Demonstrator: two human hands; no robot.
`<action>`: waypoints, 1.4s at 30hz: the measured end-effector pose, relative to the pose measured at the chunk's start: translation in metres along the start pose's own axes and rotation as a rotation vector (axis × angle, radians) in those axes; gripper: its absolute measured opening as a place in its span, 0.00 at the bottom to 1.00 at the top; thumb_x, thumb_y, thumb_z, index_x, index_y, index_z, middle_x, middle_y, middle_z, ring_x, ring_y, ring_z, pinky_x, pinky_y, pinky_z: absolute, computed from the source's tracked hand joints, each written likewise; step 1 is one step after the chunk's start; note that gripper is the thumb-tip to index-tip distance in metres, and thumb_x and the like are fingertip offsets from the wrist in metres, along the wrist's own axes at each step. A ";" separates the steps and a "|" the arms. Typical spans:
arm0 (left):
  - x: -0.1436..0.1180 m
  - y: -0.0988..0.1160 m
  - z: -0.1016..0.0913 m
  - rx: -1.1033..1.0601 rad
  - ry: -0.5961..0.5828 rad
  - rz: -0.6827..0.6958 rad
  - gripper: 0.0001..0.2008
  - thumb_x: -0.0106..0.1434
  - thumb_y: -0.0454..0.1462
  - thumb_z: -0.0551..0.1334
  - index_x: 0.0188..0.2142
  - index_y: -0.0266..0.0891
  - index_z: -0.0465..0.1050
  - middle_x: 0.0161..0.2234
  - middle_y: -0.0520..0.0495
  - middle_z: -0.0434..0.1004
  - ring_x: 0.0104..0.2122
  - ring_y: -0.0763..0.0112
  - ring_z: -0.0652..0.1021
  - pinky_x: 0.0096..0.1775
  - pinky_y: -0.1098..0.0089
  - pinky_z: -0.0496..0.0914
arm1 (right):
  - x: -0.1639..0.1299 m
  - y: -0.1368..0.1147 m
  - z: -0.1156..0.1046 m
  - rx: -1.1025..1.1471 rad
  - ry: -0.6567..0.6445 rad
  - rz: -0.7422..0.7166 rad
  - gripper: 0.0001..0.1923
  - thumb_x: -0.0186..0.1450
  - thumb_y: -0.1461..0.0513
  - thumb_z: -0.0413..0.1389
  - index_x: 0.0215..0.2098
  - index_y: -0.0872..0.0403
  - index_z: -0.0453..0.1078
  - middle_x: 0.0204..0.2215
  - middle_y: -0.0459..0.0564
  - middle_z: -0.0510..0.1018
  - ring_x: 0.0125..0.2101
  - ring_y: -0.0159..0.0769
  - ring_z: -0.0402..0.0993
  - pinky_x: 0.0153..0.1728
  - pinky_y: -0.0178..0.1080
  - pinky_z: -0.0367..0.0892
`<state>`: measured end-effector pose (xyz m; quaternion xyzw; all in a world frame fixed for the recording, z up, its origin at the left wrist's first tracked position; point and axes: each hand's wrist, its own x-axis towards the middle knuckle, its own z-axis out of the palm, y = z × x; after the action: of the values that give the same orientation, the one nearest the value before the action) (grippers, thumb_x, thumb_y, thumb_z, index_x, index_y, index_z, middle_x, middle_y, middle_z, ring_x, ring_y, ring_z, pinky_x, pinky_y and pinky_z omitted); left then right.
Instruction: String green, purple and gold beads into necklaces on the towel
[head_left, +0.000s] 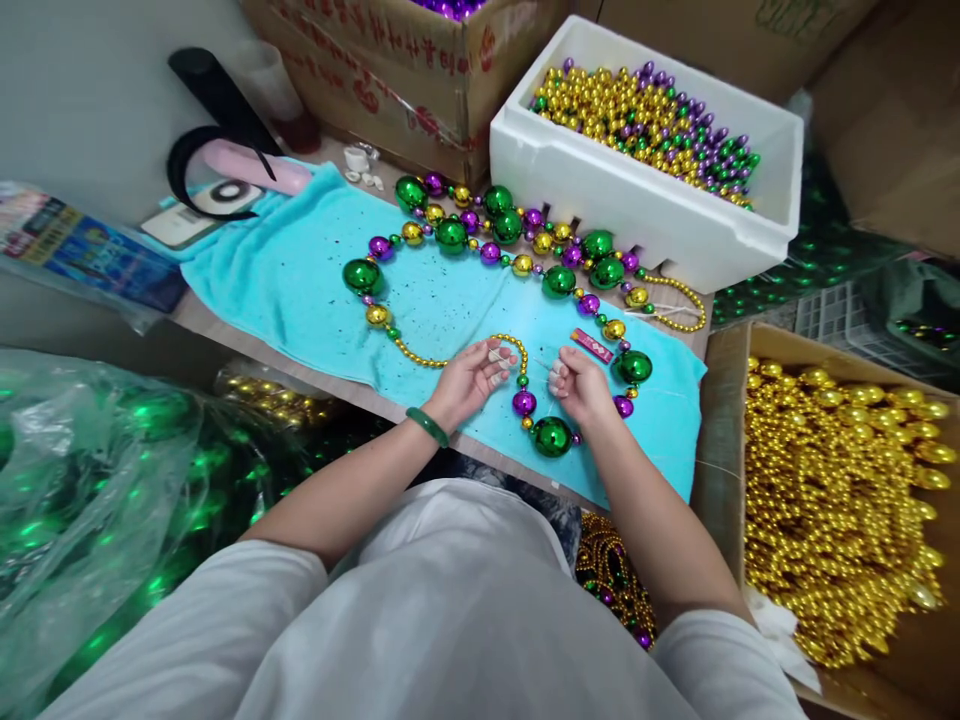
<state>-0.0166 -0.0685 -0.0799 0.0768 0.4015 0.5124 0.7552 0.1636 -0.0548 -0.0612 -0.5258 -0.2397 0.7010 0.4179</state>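
On the turquoise towel [300, 270], bead strand [517, 355] runs between both hands' fingertips.

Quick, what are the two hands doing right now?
Left hand: closed, pinching the gold bead strand.
Right hand: fingers curled by the purple bead; grip cannot be told.

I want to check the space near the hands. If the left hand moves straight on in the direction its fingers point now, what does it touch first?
The left hand points right, toward the right hand. It would probably first meet the bead string hanging between them, then the right hand's fingers. Depth is hard to judge.
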 end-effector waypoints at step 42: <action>0.006 0.017 0.004 0.507 -0.104 0.204 0.08 0.64 0.38 0.58 0.29 0.39 0.70 0.15 0.54 0.62 0.25 0.70 0.74 0.29 0.72 0.66 | 0.005 -0.002 0.007 -0.482 0.079 -0.175 0.08 0.52 0.58 0.56 0.25 0.52 0.61 0.14 0.38 0.59 0.15 0.27 0.52 0.19 0.34 0.49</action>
<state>-0.0254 -0.0543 -0.0717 0.3295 0.4679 0.4643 0.6759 0.1569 -0.0487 -0.0605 -0.6145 -0.4278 0.5638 0.3485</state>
